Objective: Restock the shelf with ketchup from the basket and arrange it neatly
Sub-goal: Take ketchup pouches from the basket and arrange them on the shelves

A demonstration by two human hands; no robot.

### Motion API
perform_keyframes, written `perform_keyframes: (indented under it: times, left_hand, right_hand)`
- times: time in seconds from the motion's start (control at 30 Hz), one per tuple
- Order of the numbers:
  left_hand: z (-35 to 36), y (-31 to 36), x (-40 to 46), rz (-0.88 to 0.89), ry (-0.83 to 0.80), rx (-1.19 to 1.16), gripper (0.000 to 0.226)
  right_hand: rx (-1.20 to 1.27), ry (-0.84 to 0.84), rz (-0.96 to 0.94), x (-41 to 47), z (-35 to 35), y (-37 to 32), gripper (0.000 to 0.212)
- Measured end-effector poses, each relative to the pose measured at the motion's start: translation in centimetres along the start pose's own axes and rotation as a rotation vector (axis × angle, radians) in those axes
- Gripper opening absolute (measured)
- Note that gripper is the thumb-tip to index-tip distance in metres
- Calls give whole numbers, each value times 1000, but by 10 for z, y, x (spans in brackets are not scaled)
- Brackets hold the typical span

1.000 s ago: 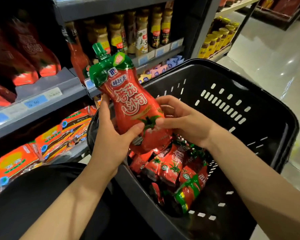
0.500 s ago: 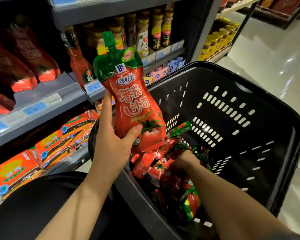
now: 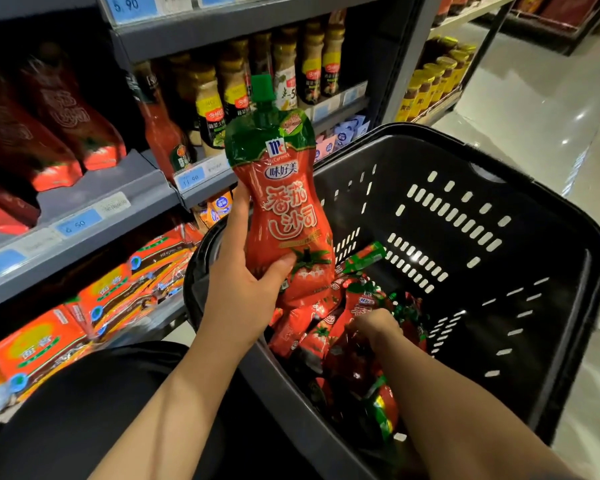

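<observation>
Head view showed the left hand (image 3: 238, 289) gripping a ketchup pouch (image 3: 284, 209) upright above the basket (image 3: 499, 188), thumb across the front, fingers behind. The right hand (image 3: 374, 327) reached down among the pouches (image 3: 312, 334) in the basket; whether it had closed on one could not be told. Best to take the next pouch by its body, label up, then stand both on the shelf (image 3: 94, 206) beside the red packs (image 3: 66, 133), caps up and faces forward.
</observation>
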State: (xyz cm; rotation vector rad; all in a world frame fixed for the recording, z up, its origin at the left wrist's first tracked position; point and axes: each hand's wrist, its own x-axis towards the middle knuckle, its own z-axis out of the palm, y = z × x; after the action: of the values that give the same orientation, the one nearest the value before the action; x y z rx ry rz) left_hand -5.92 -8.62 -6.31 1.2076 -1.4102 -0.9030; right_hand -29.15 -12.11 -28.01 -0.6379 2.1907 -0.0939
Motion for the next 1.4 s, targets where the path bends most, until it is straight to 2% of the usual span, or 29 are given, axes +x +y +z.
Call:
perform_keyframes:
  times: [0.13, 0.27, 0.43, 0.53, 0.7, 0.8, 0.83, 0.9, 0.97, 1.03, 1.13, 1.27, 1.33, 1.4]
  left_hand:
    - [0, 2, -1, 5, -9, 25, 93]
    - [2, 4, -3, -11, 5, 55, 95]
    - [4, 4, -4, -5, 53, 23, 89]
    - [5, 5, -7, -35, 48, 28, 85]
    - [4, 8, -7, -58, -37, -120, 86]
    - [-1, 21, -14, -101, -29, -262, 54]
    - [-6, 24, -15, -110, -17, -288, 57]
    - [-15, 26, -16, -85, 14, -299, 86]
    - [-21, 26, -16, -57, 42, -284, 99]
    - [-24, 25, -17, -41, 91, -326, 100]
    - [-31, 24, -17, -25, 169, -316, 95]
    - [-36, 20, -15, -3, 255, -265, 86]
    - [-35, 20, -13, 14, 278, -243, 81]
    - [-34, 19, -11, 36, 296, -219, 79]
  right_hand:
    - [57, 9, -169, -52, -24, -30, 27]
    - [60, 86, -351, -72, -60, -61, 38]
    - [348, -103, -603, -136, -134, -83, 31]
    - [431, -157, -765, -193, -176, -74, 27]
    - [550, -273, -1037, -250, -174, -71, 34]
    - [627, -235, -1061, -265, -140, -85, 30]
    - [639, -217, -1065, -270, -130, -89, 29]
    - [678, -237, -1086, -277, -118, -97, 29]
    - [694, -268, -1118, -282, -109, -106, 31]
    - [666, -284, -1142, -288, -100, -114, 31]
    - [612, -318, -1173, -292, -96, -125, 18]
    - [605, -111, -1246, -252, -108, -138, 12]
    - [470, -37, -1080, -199, -105, -137, 13]
    - [222, -94, -785, -142, -92, -127, 18]
